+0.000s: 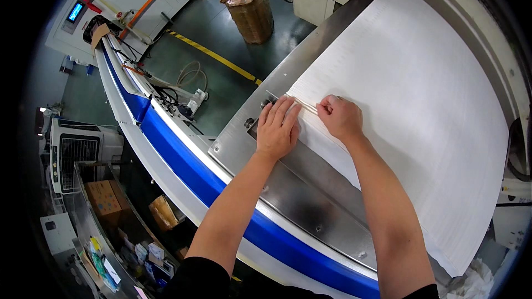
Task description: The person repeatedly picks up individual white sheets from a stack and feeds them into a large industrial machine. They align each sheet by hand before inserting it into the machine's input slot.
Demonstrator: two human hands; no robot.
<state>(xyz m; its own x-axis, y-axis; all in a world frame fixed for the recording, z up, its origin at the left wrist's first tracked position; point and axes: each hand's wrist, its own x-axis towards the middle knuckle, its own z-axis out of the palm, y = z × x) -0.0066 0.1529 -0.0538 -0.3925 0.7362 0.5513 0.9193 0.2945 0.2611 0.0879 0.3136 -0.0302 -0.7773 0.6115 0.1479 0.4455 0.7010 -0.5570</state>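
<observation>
A wide white sheet (410, 72), paper or cloth I cannot tell, lies over the metal machine table. Along its near left edge runs a narrow raised fold (303, 104), between my two hands. My left hand (279, 128) rests with its fingers stretched forward at the corner of the sheet, beside a flat metal bar (324, 174). Its thumb side touches the white edge. My right hand (340, 117) is closed in a pinch over the sheet, at the end of the fold; its fingertips are partly hidden.
A blue belt (188, 173) with white borders curves along the table's near side. Dark knobs (249, 123) stand by my left hand. Beyond the table, a taped brown cardboard bundle (249, 14) stands on the floor. A cluttered metal cart (105, 232) is at the lower left.
</observation>
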